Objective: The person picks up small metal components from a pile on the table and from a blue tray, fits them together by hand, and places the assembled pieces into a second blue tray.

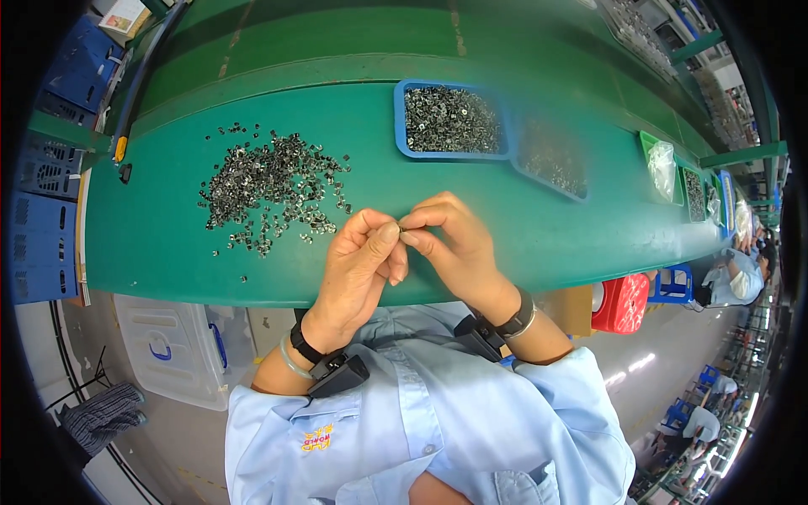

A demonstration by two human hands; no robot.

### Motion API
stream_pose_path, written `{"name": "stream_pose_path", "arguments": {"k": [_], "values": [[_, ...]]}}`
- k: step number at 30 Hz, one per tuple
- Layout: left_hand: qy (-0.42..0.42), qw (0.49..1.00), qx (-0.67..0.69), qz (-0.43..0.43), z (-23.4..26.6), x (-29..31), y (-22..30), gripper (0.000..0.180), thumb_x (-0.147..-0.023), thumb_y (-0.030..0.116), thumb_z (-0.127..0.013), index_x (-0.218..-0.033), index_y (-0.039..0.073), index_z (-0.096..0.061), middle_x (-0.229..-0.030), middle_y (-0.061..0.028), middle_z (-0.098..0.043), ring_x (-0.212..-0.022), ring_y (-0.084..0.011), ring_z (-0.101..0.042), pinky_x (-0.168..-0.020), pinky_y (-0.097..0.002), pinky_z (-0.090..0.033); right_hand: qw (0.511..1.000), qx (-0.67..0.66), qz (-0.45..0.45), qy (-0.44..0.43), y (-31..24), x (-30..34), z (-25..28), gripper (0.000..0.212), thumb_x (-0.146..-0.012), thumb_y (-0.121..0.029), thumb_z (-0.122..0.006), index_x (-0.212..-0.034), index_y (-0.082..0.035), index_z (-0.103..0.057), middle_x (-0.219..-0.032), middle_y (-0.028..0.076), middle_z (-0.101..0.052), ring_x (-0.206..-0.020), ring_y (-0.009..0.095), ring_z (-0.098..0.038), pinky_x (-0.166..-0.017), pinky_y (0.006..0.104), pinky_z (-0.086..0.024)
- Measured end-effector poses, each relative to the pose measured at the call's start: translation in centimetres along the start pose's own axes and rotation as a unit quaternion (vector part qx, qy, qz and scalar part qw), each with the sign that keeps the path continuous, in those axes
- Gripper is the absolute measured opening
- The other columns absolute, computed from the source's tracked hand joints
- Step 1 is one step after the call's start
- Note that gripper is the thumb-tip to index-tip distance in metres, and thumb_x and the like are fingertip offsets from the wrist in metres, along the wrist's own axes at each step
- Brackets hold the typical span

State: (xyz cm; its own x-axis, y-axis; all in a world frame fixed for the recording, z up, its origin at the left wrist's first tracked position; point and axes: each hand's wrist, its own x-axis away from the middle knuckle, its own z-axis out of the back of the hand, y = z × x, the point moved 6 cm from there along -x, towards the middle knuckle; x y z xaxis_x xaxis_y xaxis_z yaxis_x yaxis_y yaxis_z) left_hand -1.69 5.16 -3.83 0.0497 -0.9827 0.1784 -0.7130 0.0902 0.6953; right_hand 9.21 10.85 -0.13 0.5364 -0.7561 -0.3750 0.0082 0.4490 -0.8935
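Note:
My left hand (pixel 360 265) and my right hand (pixel 454 244) meet over the near edge of the green table (pixel 168 269). Thumb and fingertips of both pinch together around a tiny dark piece (pixel 401 230), too small to name. To the left of my hands lies a loose heap of small black and silvery metal parts (pixel 269 185), with strays scattered round it. Beyond my hands stands a blue tray (pixel 452 156) filled with similar small metal parts (pixel 450 119). A second tray (pixel 551 183), blurred in the picture, adjoins it on the right and also holds small parts.
Green trays (pixel 661 168) with a clear plastic bag stand farther right. Blue crates (pixel 42 244) are stacked at the left. Below the table are a lidded clear plastic box (pixel 168 345), a red stool (pixel 621 303) and a cardboard box (pixel 568 310). Other people sit at the far right.

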Motion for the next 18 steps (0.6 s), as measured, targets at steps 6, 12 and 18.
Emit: {"name": "stream_pose_path", "arguments": {"k": [6,12,18], "values": [[0.02,0.995,-0.095,0.036,0.3,0.2,0.8,0.016,-0.094,0.022,-0.055,-0.093,0.006,-0.054,-0.067,-0.0023,-0.056,-0.055,-0.0092,-0.05,-0.05,-0.0225,-0.04,0.988,0.122,0.088,-0.034,-1.0,-0.5,0.5,0.019,-0.077,-0.002,-0.069,-0.094,-0.008,-0.062,-0.088,0.006,-0.062,-0.08,0.02,-0.059,-0.068,0.0303,-0.049],[0.013,0.998,-0.042,0.043,-0.5,0.9,1.5,0.017,-0.095,0.022,-0.053,-0.093,0.005,-0.054,-0.067,-0.0035,-0.055,-0.055,-0.0102,-0.05,-0.05,-0.0229,-0.04,0.997,0.053,0.057,-0.023,-1.5,-0.8,0.6,0.016,-0.077,-0.004,-0.07,-0.091,-0.007,-0.063,-0.085,0.006,-0.063,-0.077,0.02,-0.059,-0.066,0.0303,-0.048],[-0.08,0.985,0.134,0.072,-1.5,1.1,0.8,0.015,-0.095,0.022,-0.053,-0.092,0.007,-0.053,-0.068,-0.0049,-0.055,-0.054,-0.0127,-0.05,-0.048,-0.0253,-0.038,0.998,0.013,0.059,-0.012,-2.0,-0.6,0.4,0.014,-0.077,-0.004,-0.07,-0.089,-0.007,-0.064,-0.084,0.006,-0.063,-0.075,0.02,-0.059,-0.065,0.0295,-0.048]]}}
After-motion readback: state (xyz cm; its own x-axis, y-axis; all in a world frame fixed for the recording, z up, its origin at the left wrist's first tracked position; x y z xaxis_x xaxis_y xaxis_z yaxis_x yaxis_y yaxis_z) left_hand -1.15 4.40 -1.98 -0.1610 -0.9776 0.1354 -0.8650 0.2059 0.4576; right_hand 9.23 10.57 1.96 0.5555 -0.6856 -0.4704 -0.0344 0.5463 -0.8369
